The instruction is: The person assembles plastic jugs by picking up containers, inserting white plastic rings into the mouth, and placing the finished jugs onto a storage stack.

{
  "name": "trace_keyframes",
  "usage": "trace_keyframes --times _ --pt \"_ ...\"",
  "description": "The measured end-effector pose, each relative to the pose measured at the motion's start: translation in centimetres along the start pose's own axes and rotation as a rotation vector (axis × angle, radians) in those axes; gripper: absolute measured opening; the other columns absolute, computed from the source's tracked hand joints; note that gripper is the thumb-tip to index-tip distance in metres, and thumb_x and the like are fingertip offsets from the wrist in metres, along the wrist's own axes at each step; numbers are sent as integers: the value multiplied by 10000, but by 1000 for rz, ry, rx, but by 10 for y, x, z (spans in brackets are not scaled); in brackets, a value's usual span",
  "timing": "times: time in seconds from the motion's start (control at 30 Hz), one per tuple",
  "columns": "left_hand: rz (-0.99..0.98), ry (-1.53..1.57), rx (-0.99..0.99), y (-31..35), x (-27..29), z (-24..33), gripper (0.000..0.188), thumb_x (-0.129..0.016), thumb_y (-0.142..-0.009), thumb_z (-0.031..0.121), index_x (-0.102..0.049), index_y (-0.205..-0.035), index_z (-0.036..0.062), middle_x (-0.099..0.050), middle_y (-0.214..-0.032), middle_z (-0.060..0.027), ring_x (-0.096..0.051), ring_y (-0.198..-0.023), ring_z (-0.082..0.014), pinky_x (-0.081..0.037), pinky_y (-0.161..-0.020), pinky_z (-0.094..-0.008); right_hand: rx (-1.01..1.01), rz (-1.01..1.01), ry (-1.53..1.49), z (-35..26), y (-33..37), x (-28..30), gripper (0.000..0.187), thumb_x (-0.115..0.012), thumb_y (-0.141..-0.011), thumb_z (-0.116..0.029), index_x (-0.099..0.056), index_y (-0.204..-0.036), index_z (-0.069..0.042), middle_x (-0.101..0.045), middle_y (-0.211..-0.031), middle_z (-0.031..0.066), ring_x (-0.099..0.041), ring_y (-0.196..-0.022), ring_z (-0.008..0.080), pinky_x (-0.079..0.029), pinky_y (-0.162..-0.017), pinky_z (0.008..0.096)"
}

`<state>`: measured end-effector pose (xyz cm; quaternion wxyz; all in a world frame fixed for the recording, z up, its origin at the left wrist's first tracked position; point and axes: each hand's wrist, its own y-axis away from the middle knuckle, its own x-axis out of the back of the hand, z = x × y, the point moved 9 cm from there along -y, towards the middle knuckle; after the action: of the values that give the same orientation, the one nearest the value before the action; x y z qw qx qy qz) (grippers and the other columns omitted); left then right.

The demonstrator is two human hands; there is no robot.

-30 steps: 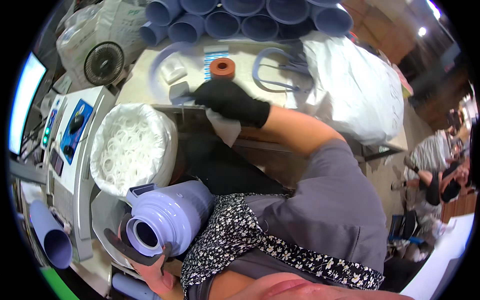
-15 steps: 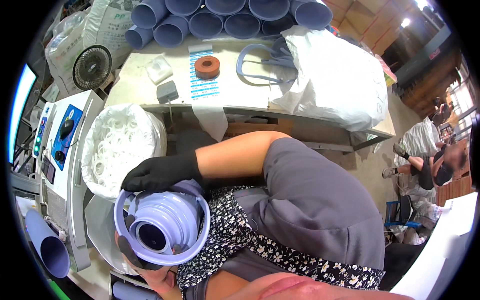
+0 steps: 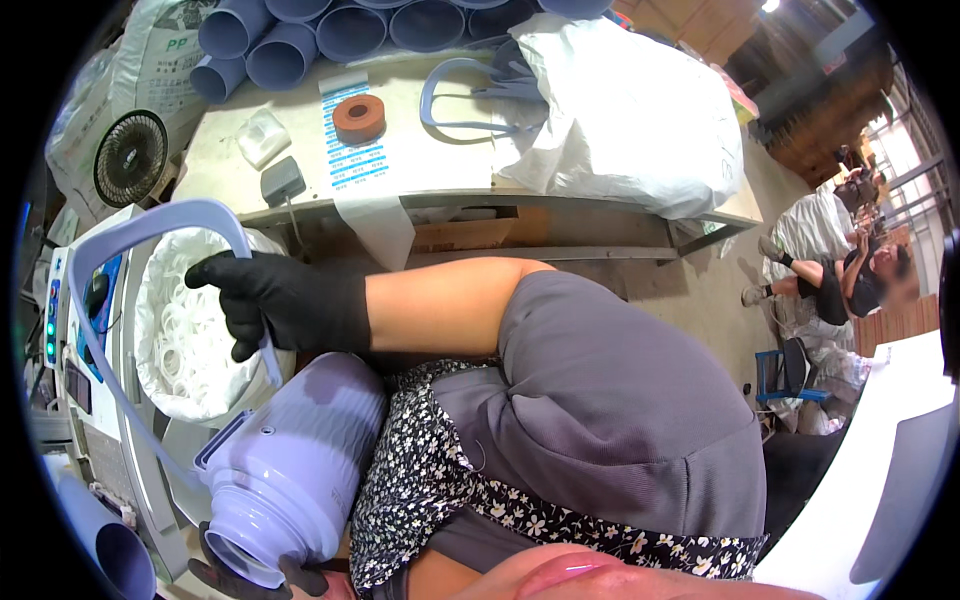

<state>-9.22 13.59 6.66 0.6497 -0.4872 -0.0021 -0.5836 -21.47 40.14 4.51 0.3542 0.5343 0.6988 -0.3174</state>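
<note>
A lavender plastic thermos jug shell [image 3: 300, 450] lies tilted against my apron, its round open neck pointing toward the lower left. My left hand [image 3: 302, 578], in a dark glove and partly hidden, has its fingers around the neck rim. In a black glove, my right hand [image 3: 300, 305] is closed on one arm of a lavender carry handle [image 3: 165, 215], with the forefinger stretched out. This loop stands up left of the shell; its lower end runs to the neck, and whether it is joined there I cannot tell.
Behind my right hand stands a white-lined bin [image 3: 160, 390] of white rings. On the table [image 3: 450, 175] are a brown tape roll [image 3: 359, 119], more handles [image 3: 432, 95], a white sack [image 3: 625, 120] and stacked lavender shells [image 3: 352, 35]. A fan [image 3: 131, 158] is at left; another person [image 3: 845, 285] sits far right.
The handle encircled the shell before; my right hand has swung it up and left. The shell has turned from showing its neck to showing its side. The view has shifted slightly.
</note>
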Motion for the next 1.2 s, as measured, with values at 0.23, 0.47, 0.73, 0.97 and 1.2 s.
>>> trace_keyframes --times 0.23,0.47,0.73,0.97,1.2 --pt "2 -40 204 39 44 24 973 -796 -527 392 -416 -1319 -27 -522 -1241 -167 -549 -1094 -315 -428 -968 -434 -240 144 -29 108 14 1 350 -496 -980 -260 -524 -1268 -63 -459 -671 -25 -464 -625 105 -465 -690 316" --pt "-48 48 189 20 20 51 887 -779 -522 360 -492 -1265 -30 -554 -1194 -158 -572 -1058 -306 -446 -955 -421 -227 60 121 89 39 -17 243 -446 -992 -254 -527 -1131 -71 -308 -548 -67 -331 -481 57 -495 -675 292" --pt "-48 42 83 3 2 60 889 -881 -411 512 -590 -1075 -2 -584 -1122 -198 -546 -1069 -389 -455 -925 -509 -294 41 270 94 21 9 370 -517 -958 -308 -552 -1116 24 -515 -711 -5 -498 -634 98 -504 -765 275" --pt "-230 53 -108 -24 -18 89 673 -846 -547 427 -651 -1011 -20 -569 -1133 -265 -581 -1045 -451 -438 -955 -560 -498 -132 717 110 6 -1 286 -558 -926 -246 -606 -1016 21 -639 -961 106 -613 -890 164 -508 -777 287" --pt "-263 263 -168 -25 -28 86 1010 -856 -548 505 -435 -1296 -29 -471 -1312 -272 -502 -1193 -436 -410 -1004 -494 -87 -328 1020 67 8 -17 178 -630 -811 -100 -685 -966 -31 -622 -901 111 -633 -832 220 -515 -742 317"
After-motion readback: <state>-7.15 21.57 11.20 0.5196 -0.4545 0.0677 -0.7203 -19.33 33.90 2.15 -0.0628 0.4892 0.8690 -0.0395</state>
